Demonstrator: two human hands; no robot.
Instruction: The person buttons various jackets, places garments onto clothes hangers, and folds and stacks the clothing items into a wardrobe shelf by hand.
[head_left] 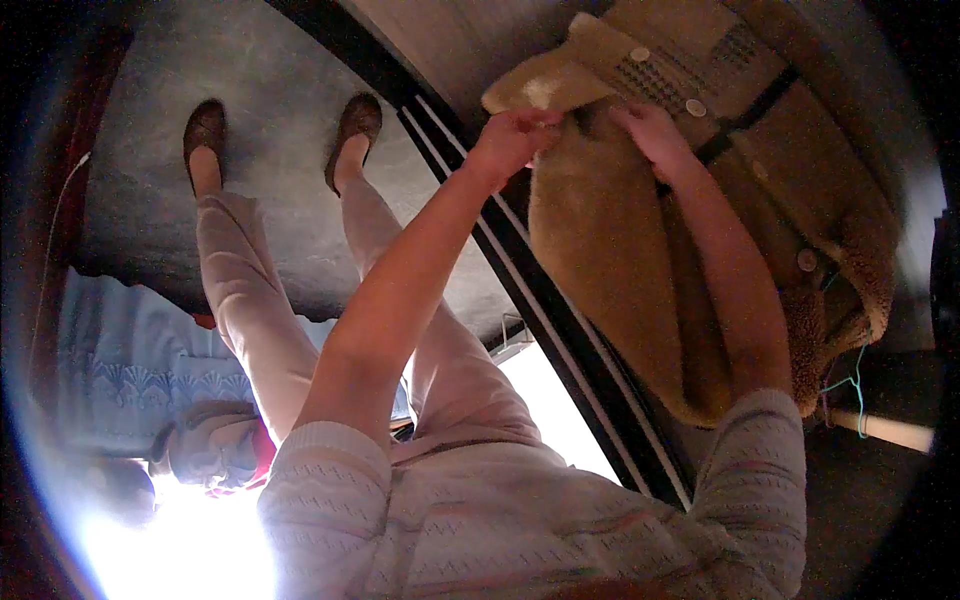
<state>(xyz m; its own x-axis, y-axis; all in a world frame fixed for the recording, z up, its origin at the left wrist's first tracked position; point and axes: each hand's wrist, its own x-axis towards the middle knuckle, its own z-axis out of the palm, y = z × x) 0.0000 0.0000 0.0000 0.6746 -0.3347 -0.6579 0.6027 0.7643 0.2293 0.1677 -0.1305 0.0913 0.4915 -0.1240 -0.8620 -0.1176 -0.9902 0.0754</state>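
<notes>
A brown coat (610, 240) with pale round buttons and a fleecy collar fills the right of the head view. My left hand (510, 145) is closed, pinching the coat's edge near a lighter tan flap. Just to its right, my right hand (655, 140) has its fingers bent onto the same part of the coat. Its fingertips are partly hidden in the dark fold between the hands. My right forearm crosses in front of the coat.
Black rails with light strips (540, 290) run diagonally between the coat and the grey floor (280, 60). A turquoise wire or cord (855, 385) hangs by a pale wooden bar (885, 430). A light blue cloth (130, 350) and bright glare lie at left.
</notes>
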